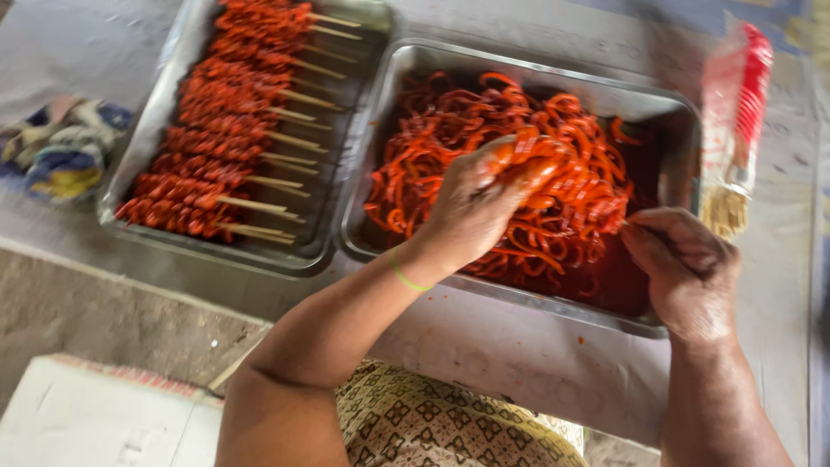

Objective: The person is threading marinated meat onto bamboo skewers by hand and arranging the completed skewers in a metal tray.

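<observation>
So at about 2 o'clock there's a tall narrow packet of bamboo skewers point(733, 130), clear plastic with a red-and-white printed top, pale stick ends bunched at the bottom, standing just past the right end of the big tray. Down at 7 o'clock sits a flat white cardboard box point(95, 415) with a thin red stripe along its top edge. Over at 9 o'clock is a crumpled multicoloured cloth point(60, 147), blurry.

The steel tray point(519, 298) in the middle is full of marinated meat strips point(519, 173), bright orange-red, curly and glossy, sitting in red sauce. The left hand point(475, 207) is right over the pile, fingers curled tight around a bunch of strips, sauce all over the fingertips. The right hand point(683, 259) is at the tray's 4 o'clock corner, fingers pinched together on what looks like a thin stick; too blurred to say more.

At 11 o'clock a second steel tray point(164, 112) holds rows of finished red skewers point(225, 130), sticks pointing right.
</observation>
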